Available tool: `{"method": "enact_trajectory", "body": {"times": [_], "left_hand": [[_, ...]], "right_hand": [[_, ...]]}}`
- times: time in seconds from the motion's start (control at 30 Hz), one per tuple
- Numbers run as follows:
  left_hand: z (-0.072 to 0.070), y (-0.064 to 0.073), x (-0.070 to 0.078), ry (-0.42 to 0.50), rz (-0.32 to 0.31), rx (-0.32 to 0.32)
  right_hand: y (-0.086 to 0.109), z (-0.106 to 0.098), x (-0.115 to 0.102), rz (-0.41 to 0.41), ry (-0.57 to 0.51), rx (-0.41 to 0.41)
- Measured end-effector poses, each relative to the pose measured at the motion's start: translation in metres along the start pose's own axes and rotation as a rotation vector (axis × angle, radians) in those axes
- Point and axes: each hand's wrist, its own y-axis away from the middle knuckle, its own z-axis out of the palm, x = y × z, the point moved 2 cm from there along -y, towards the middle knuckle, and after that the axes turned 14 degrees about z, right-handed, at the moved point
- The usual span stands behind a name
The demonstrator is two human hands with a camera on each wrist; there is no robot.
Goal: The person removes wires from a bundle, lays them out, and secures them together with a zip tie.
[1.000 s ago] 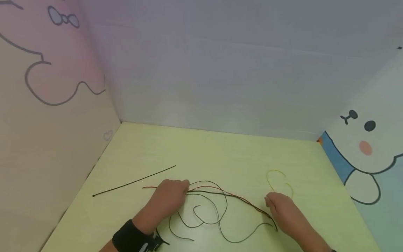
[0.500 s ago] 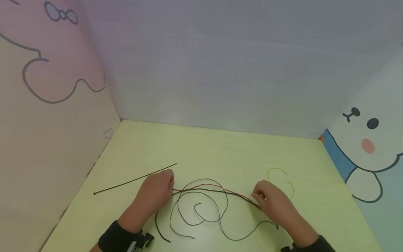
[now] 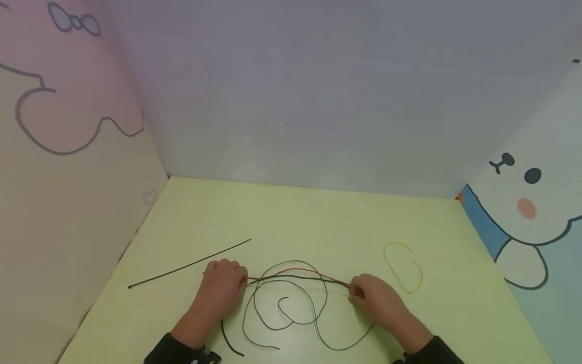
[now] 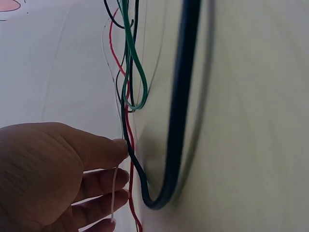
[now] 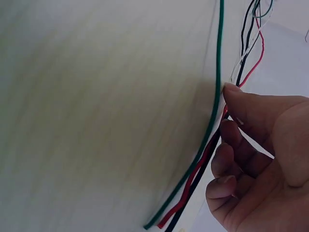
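Between thumb and fingers, my left hand [image 3: 223, 285] pinches a thin white wire [image 4: 113, 193], with a black wire [image 4: 181, 72] and a red wire [image 4: 131, 179] right at its fingertips. My right hand [image 3: 379, 301] holds the thin white wire [image 5: 237, 67] at thumb and forefinger; its other fingers curl inward. Beside that thumb run a green wire [image 5: 218, 63], a red wire [image 5: 198, 169] and a black wire [image 5: 193, 183]. In the head view, red wire [image 3: 295, 269] and black wire [image 3: 300, 277] stretch between both hands. A coiled dark green wire [image 3: 314, 308] lies below them.
A straight black wire [image 3: 191, 264] lies at the left of the pale yellow table [image 3: 318, 217]. A bent yellow wire [image 3: 421, 277] lies to the right. Near the front left curves a black wire end [image 3: 231, 344]. Decorated panels [image 3: 295, 111] enclose the back and sides.
My right hand has moved left, away from the wires' right ends. My left hand has shifted left along the bundle. The loose wires lie mostly as before.
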Motion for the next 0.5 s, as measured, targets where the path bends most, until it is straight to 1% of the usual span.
{"method": "enact_trajectory", "body": {"times": [0.2, 0.33, 0.4, 0.5], "left_hand": [[-0.001, -0.001, 0.001, 0.056, 0.049, -0.001], [-0.003, 0.001, 0.003, 0.124, 0.11, 0.02], [-0.003, 0.002, 0.004, 0.159, 0.141, 0.025], [-0.002, 0.002, 0.004, 0.19, 0.179, 0.035]], "right_hand": [[0.001, -0.002, 0.0, 0.025, -0.043, -0.003], [0.003, -0.004, -0.001, 0.036, -0.057, 0.004], [0.004, -0.007, 0.0, 0.056, -0.067, -0.002], [0.004, -0.014, 0.007, 0.101, -0.089, 0.0]]}}
